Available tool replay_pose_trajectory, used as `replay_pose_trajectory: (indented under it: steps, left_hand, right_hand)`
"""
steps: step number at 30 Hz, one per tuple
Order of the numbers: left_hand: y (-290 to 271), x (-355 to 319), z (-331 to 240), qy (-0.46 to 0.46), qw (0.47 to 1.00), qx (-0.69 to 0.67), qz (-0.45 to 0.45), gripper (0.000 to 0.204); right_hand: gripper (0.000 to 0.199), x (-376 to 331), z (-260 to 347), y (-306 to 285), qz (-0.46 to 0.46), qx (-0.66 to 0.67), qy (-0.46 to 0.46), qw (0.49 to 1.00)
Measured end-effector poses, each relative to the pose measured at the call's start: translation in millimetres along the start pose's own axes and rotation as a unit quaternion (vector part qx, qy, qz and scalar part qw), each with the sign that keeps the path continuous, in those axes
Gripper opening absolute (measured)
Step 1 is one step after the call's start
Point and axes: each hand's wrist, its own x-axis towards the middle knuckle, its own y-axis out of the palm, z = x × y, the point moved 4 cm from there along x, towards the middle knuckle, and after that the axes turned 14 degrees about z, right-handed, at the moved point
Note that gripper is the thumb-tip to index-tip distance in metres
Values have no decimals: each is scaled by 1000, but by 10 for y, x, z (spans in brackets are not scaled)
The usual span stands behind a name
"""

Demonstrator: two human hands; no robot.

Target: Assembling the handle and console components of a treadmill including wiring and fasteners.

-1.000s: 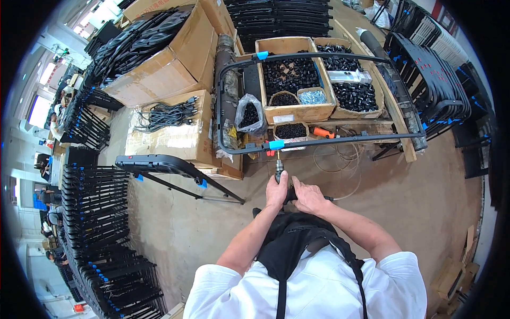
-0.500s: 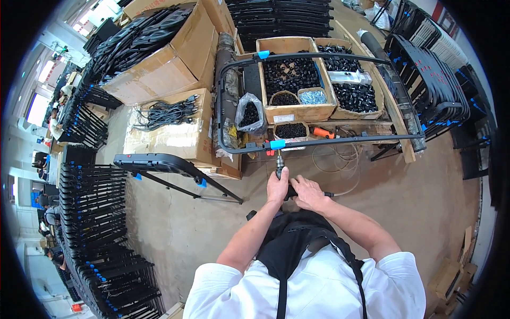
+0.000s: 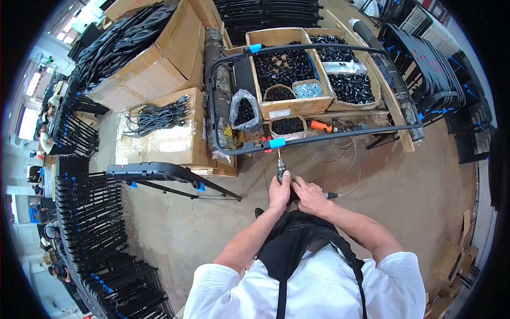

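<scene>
My left hand (image 3: pixel 279 192) is closed around the front of a drill (image 3: pixel 281 167), just behind its metal chuck. My right hand (image 3: pixel 311 196) wraps the drill's rear, close to my apron, with a dark hose fitting jutting out beside it. From the chuck a thin bit points away from me. Its tip meets the near bar of a black tubular frame (image 3: pixel 340 137) at a blue clip (image 3: pixel 277 143); whether it has entered the bar I cannot tell. The frame lies flat over the parts boxes, with a second blue clip (image 3: pixel 255 48) on its far bar.
Inside the frame are a carton (image 3: pixel 291 111) of black parts and silver screws, a plastic bag (image 3: pixel 245 110) and an orange-handled tool (image 3: pixel 323 126). A black frame on legs (image 3: pixel 164 171) stands at left, near a carton (image 3: pixel 154 151) with cables. Stacked frames (image 3: pixel 87 228) line the left side.
The whole view has shifted and turned slightly, so boxes and frame sit a little further left. Both hands still hold the drill against the near bar.
</scene>
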Motion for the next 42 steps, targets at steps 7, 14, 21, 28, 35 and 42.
replay_pose_trajectory:
  steps: [7, 14, 21, 28, 35, 42]
  left_hand:
    - [6, -102, 89, -2, 999, -22, 49, 49]
    - [239, 109, -145, -87, 925, 271, 251, 54]
    - [1725, 1037, -2097, 312, 814, 364, 327, 25]
    - [3443, 3251, -2476, 296, 813, 453, 215, 31]
    - [4162, 4193, -2499, 260, 696, 589, 317, 36]
    - [4093, 3993, -3409, 154, 840, 398, 334, 36]
  right_hand:
    - [59, -74, 15, 145, 7, -50, 25, 998]
    - [63, -688, -427, -16, -25, 93, 45, 994]
    - [69, -1243, -2016, -606, -167, 228, 316, 906]
    - [73, -779, -4152, -999, -254, 218, 351, 874]
    - [74, -331, -5063, -1395, -209, 234, 351, 882]
    - [22, -1417, -4094, -2440, 303, 283, 146, 898]
